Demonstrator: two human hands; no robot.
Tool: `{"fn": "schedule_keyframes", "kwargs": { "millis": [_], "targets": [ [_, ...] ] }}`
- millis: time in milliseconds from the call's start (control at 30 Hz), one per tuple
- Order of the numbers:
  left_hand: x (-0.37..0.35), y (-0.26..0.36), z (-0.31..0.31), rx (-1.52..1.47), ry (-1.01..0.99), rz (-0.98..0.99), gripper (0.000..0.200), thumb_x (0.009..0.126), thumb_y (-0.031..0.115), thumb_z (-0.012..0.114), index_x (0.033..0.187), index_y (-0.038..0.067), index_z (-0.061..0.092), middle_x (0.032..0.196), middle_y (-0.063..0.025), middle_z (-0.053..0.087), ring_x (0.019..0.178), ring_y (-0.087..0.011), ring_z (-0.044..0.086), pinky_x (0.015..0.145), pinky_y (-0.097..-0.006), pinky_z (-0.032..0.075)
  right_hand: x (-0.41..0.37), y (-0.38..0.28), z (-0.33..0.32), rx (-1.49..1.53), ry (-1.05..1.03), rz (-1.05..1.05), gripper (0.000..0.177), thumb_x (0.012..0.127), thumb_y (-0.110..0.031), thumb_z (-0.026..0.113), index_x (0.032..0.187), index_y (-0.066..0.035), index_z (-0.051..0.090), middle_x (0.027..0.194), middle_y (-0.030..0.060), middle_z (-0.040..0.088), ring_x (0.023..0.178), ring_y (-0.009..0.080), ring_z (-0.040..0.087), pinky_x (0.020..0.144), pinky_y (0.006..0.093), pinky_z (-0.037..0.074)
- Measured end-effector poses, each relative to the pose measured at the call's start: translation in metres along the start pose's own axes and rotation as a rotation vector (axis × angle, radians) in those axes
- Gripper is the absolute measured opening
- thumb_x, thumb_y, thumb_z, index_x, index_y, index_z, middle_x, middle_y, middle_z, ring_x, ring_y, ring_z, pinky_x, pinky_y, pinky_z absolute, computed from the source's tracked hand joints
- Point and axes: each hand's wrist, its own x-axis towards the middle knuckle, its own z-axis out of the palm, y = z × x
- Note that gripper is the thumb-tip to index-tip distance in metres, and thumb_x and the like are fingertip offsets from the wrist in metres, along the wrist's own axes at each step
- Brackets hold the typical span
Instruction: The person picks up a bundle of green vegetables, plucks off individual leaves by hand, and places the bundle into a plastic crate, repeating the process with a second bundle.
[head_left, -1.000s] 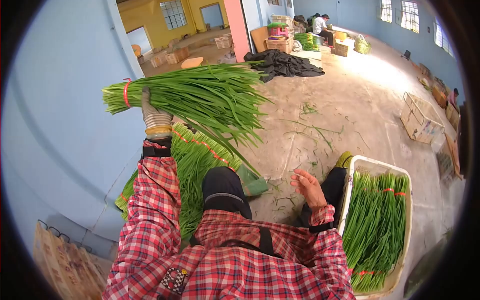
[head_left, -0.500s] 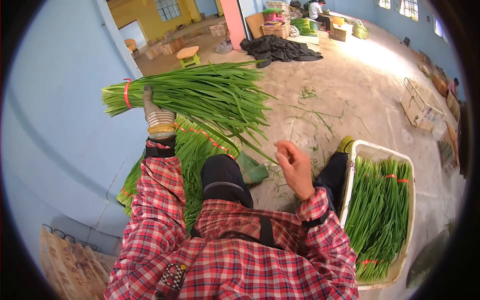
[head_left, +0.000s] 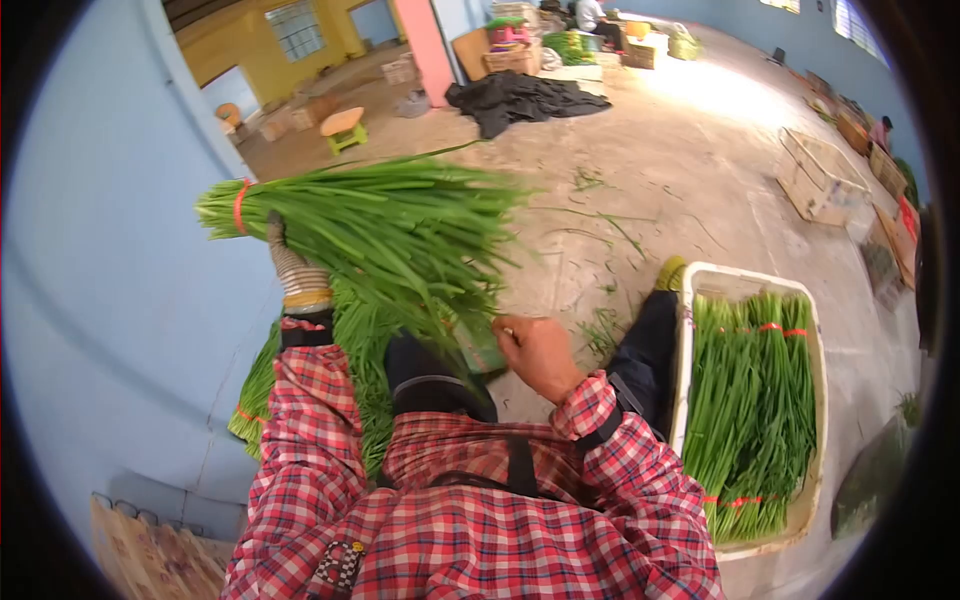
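L arm [head_left: 310,420] stretched fwd & up, nearly straight, in a red plaid sleeve w/ a black cuff at the wrist [head_left: 305,330]. L hand [head_left: 288,262] gloved, back of hand twd the camera. Its fingers reach up from below & close tight on a bundle [head_left: 380,225] near its tied end. R arm [head_left: 620,450] bent at the elbow, forearm angled in twd the body's midline, same plaid sleeve, cuff ending at the wrist. R hand [head_left: 538,352] bare, knuckles up, fingers curled into a loose fist. Can't tell if anything is pinched inside it. Hands well apart: L high & far out, R low & close in.
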Motion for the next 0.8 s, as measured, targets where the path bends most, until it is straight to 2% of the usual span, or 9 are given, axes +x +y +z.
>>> {"fn": "schedule_keyframes", "kwargs": {
  "millis": [33,100,167,333,500,567,667,767,800],
  "targets": [
    [0.000,-0.004,-0.005,0.060,0.032,-0.010,0.043,0.089,0.030,0.060,0.122,0.004,0.055,0.122,-0.0123,0.059,0.110,-0.0299,0.057,0.098,-0.0472,0.045,-0.002,-0.002,-0.013,0.066,0.110,-0.046,0.015,0.083,-0.016,0.061,0.095,-0.011,0.068,0.084,0.0153,0.067,0.073,0.0331,0.065,0.061,0.0434,0.051],
    [0.006,-0.010,-0.020,-0.057,-0.288,-0.232,0.043,0.089,0.030,0.060,0.122,0.004,0.055,0.122,-0.0127,0.059,0.111,-0.0300,0.057,0.100,-0.0453,0.044,0.003,-0.022,-0.049,0.166,0.424,-0.211,0.026,0.080,-0.011,0.063,0.106,-0.008,0.064,0.092,0.0154,0.067,0.080,0.0314,0.065,0.067,0.0399,0.052],
    [-0.023,-0.024,0.020,0.047,-0.362,-0.339,0.045,0.089,0.028,0.060,0.125,0.003,0.052,0.124,-0.0140,0.058,0.112,-0.0298,0.056,0.101,-0.0443,0.043,0.019,-0.047,-0.088,0.163,0.464,-0.403,0.064,0.074,-0.017,0.074,0.130,-0.003,0.047,0.121,0.0215,0.054,0.111,0.0373,0.052,0.092,0.0426,0.044],
    [-0.105,-0.061,0.124,0.253,-0.461,-0.415,0.047,0.090,0.023,0.056,0.130,0.001,0.047,0.127,-0.0155,0.055,0.114,-0.0292,0.055,0.100,-0.0449,0.044,0.040,-0.074,-0.109,-0.056,0.429,-0.237,0.115,0.057,-0.039,0.084,0.146,-0.007,0.019,0.138,0.0319,0.028,0.128,0.0483,0.030,0.102,0.0545,0.027],
    [-0.146,-0.106,0.168,0.192,-0.568,-0.561,0.048,0.089,0.023,0.057,0.130,0.000,0.046,0.125,-0.0149,0.056,0.113,-0.0269,0.056,0.097,-0.0415,0.046,0.004,-0.036,-0.123,0.037,0.283,-0.009,0.115,0.057,-0.033,0.085,0.147,-0.006,0.018,0.138,0.0320,0.030,0.133,0.0434,0.030,0.105,0.0501,0.028],
    [-0.171,-0.124,0.195,0.247,-0.606,-0.560,0.052,0.086,0.026,0.063,0.128,0.001,0.047,0.121,-0.0130,0.058,0.110,-0.0252,0.058,0.096,-0.0396,0.047,-0.009,-0.019,-0.136,0.323,0.363,-0.012,0.108,0.061,-0.023,0.080,0.147,-0.005,0.017,0.138,0.0301,0.034,0.130,0.0393,0.037,0.104,0.0421,0.034],
    [-0.203,-0.152,0.243,0.267,-0.840,-0.626,0.047,0.080,0.016,0.071,0.121,0.003,0.051,0.104,-0.0041,0.062,0.095,-0.0157,0.059,0.082,-0.0287,0.049,-0.047,-0.011,-0.203,0.259,0.385,0.152,0.100,0.063,-0.015,0.075,0.145,-0.002,0.020,0.128,0.0260,0.049,0.116,0.0336,0.053,0.098,0.0351,0.042],
    [-0.222,-0.172,0.257,0.250,-1.156,-0.701,0.089,0.075,0.012,0.076,0.146,0.003,0.023,0.146,-0.0158,0.032,0.133,-0.0243,0.032,0.108,-0.0358,0.030,-0.098,-0.013,-0.280,0.229,0.472,0.366,0.096,0.062,-0.008,0.073,0.145,-0.001,0.025,0.127,0.0193,0.055,0.114,0.0234,0.056,0.098,0.0321,0.042],
    [-0.223,-0.184,0.245,0.284,-1.194,-0.719,0.086,0.078,0.014,0.073,0.146,0.003,0.022,0.146,-0.0160,0.032,0.131,-0.0242,0.036,0.107,-0.0354,0.031,-0.118,-0.012,-0.305,0.287,0.491,0.442,0.095,0.062,-0.006,0.071,0.145,-0.002,0.025,0.131,0.0167,0.051,0.120,0.0222,0.051,0.102,0.0316,0.038]
  ]
}}
